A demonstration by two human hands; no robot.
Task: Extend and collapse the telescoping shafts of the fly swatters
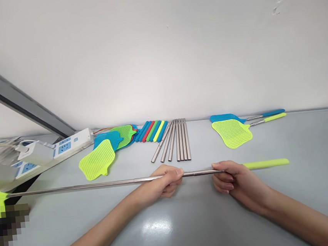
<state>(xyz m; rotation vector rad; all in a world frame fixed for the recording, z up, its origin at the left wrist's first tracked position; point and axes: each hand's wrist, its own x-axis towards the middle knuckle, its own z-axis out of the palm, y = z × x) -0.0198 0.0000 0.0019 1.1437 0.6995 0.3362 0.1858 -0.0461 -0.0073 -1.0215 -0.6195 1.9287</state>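
Stretched out level across the view is a telescopic fly swatter point(100, 184), its steel rod drawn long. Its yellow-green head is cut off by the left edge, and its yellow-green handle points right. My left hand point(165, 181) is closed round the middle of the rod, thumb on top. Farther right, my right hand point(234, 178) grips the rod close to the handle, fingers curled under. Behind my hands lie several steel telescopic rods point(180, 140) and a row of coloured handle sleeves point(151, 131). Loose swatter heads point(98, 160) in yellow-green, green and blue overlap to their left.
Two swatters with short rods, one blue point(224, 119) and one yellow-green point(233, 133), lie at the back right. A white power strip point(73, 143) with plugs stands at the left, near a grey metal bar point(19, 96). A white wall point(174, 52) borders the grey table point(205, 227).
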